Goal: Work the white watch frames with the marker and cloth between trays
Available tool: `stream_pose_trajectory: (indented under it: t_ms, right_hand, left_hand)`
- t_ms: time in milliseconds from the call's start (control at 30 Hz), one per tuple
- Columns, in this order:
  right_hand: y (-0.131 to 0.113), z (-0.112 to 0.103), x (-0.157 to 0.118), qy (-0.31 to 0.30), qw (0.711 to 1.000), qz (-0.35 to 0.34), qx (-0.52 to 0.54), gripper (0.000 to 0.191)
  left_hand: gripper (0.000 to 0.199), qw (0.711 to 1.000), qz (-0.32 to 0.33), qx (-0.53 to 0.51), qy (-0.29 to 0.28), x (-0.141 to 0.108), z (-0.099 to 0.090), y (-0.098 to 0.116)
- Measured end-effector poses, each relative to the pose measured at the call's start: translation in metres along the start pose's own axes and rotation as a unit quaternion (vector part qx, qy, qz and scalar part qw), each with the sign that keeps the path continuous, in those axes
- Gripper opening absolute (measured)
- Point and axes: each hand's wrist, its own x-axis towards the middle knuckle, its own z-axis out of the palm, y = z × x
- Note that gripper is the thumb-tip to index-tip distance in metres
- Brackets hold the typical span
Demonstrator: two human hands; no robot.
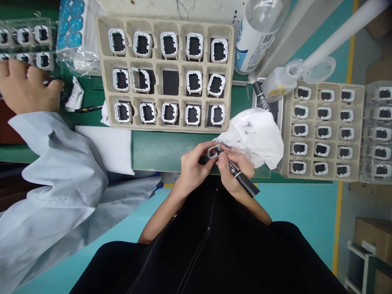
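Observation:
My left hand [196, 165] is closed around a small light-coloured watch case frame [211, 152], held up near the table's front edge. In my right hand [234, 167] is a black marker pen [243, 179], its tip end at the frame's inner side. Fingers partly hide both the frame and the tip. Beyond my hands stands a beige moulded tray [167, 130] with similar frames in its pockets; one middle-row pocket holds only a dark pad [170, 83]. A white cloth [260, 134] with dark ink marks lies just past my right hand.
At the left, a co-worker's hand [30, 87] reaches over a clear tray. A second beige tray [361, 134] of frames sits at right. A large bottle [257, 38], a small dispenser bottle [277, 83], another marker [260, 96] and a white foam sheet [105, 149] are nearby.

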Motion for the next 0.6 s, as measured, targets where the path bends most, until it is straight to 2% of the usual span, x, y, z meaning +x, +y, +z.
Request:
stream_pose_trajectory:
  t_ms: [167,267,433,600]
  right_hand:
    - [-0.0013,-0.0021,0.0021,-0.024,0.997,-0.059,-0.044,0.016]
    - [-0.0017,-0.0023,0.0015,-0.051,0.996,-0.049,-0.056,0.017]
    - [-0.0020,0.0003,0.0033,0.007,1.000,-0.018,-0.020,0.013]
    - [-0.0024,-0.0013,0.0073,-0.024,0.999,-0.024,-0.016,0.014]
  left_hand:
    - [0.026,1.000,0.011,0.008,0.007,0.0005,-0.0003,-0.0007]
    - [0.027,1.000,0.014,-0.014,0.010,0.0012,-0.0013,0.0002]
    - [0.029,0.999,0.008,-0.043,0.014,0.0027,-0.0015,0.0028]
    - [0.026,0.999,-0.005,-0.054,0.007,0.0043,-0.0018,0.0026]
